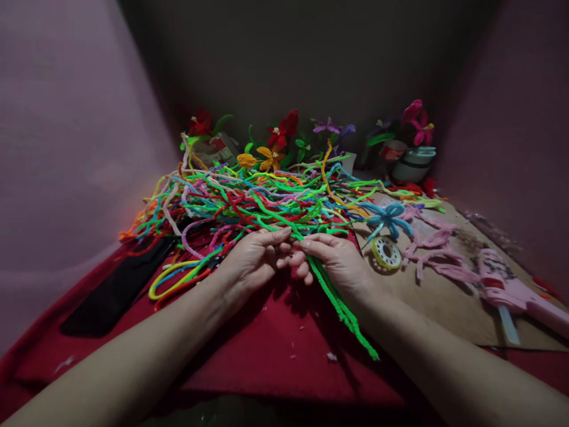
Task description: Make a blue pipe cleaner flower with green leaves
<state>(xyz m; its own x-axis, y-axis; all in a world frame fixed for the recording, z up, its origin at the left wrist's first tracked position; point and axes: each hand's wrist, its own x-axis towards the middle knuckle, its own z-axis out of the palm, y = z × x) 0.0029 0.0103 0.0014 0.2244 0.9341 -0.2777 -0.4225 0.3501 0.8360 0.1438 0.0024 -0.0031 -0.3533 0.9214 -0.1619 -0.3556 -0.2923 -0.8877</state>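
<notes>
Bright green pipe cleaners [333,296] are pinched between my two hands over the front of the red cloth. My left hand [260,255] grips them near the middle with thumb and forefinger. Close beside it, my right hand [333,258] is closed on the same green strands. Their lower ends hang down past my right wrist toward the front edge. Behind my hands spreads a large tangled heap of coloured pipe cleaners [231,198], so the upper ends of the held strands are hard to separate from it.
At right, a cardboard sheet [427,308] carries a blue pipe-cleaner flower [389,219], a yellow-rimmed spool [386,254], pink pipe-cleaner shapes [438,237] and a pink glue gun [511,290]. A black flat item [115,290] lies left. Finished flowers [280,133] stand at the back.
</notes>
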